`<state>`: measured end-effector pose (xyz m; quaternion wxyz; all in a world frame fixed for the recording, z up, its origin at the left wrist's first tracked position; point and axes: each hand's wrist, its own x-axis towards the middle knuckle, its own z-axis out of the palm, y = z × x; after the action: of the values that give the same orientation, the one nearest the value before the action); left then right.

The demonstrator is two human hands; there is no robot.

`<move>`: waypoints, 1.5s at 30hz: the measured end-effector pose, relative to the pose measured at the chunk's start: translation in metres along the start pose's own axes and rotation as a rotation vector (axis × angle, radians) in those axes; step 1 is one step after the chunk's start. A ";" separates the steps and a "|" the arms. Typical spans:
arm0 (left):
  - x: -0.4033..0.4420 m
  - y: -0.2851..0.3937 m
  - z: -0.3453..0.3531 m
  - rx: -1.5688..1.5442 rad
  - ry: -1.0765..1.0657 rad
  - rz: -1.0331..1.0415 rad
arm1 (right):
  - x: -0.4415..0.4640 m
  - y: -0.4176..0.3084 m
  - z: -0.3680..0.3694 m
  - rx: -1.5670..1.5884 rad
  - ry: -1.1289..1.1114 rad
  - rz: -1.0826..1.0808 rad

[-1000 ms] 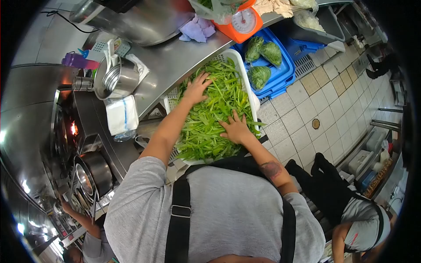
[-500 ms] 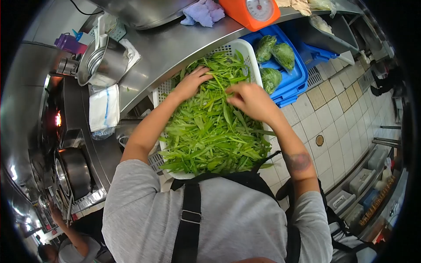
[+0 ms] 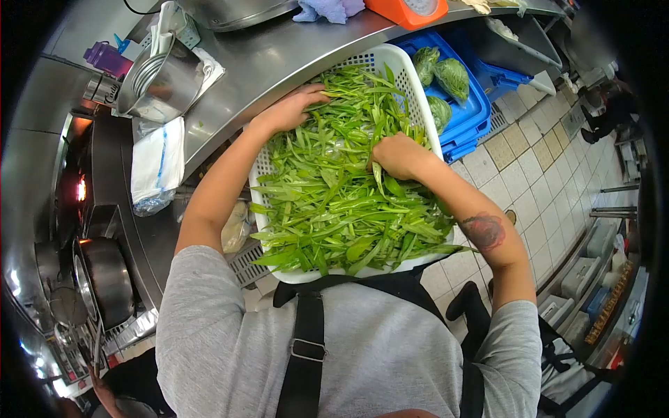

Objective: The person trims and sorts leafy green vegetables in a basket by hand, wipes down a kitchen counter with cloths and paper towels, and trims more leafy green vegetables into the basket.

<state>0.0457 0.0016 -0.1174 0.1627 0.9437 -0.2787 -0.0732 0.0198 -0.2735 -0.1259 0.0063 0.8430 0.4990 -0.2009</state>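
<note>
Long-leaved leafy greens [image 3: 334,209], resembling water spinach, fill a white perforated plastic basket [image 3: 431,139] right in front of me. At the basket's far left side, my left hand [image 3: 296,104] lies over the greens with its fingers stretched out and their tips touching the leaves. My right hand [image 3: 398,156] is closed at the right side of the heap, with stems and leaves hanging out below its fingers. Its fingertips are partly hidden among the greens.
A steel counter [image 3: 279,63] curves past the basket's far left, carrying an orange scale [image 3: 408,10] and a metal pot [image 3: 157,83]. Blue crates [image 3: 463,122] with bagged greens [image 3: 451,80] stand on the right. A cooking pot [image 3: 104,279] and a co-worker's arm [image 3: 104,393] are at left.
My right hand has moved slightly right and down and closed on some greens. My left hand has shifted left toward the basket's edge. A thinner patch now shows between them.
</note>
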 end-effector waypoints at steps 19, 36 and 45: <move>-0.052 0.058 -0.007 0.346 0.149 0.010 | 0.085 0.001 -0.008 -0.050 0.347 0.520; -0.063 0.083 -0.055 -0.142 0.435 -0.120 | -0.001 0.017 -0.090 0.209 0.936 -0.108; -0.018 0.105 -0.038 -0.575 0.492 -0.125 | -0.034 -0.024 -0.112 0.218 1.000 -0.180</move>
<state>-0.0137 -0.0613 -0.0446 0.4782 0.8640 -0.1412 0.0704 0.0222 -0.2666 -0.0070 -0.3379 0.7854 0.4880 0.1759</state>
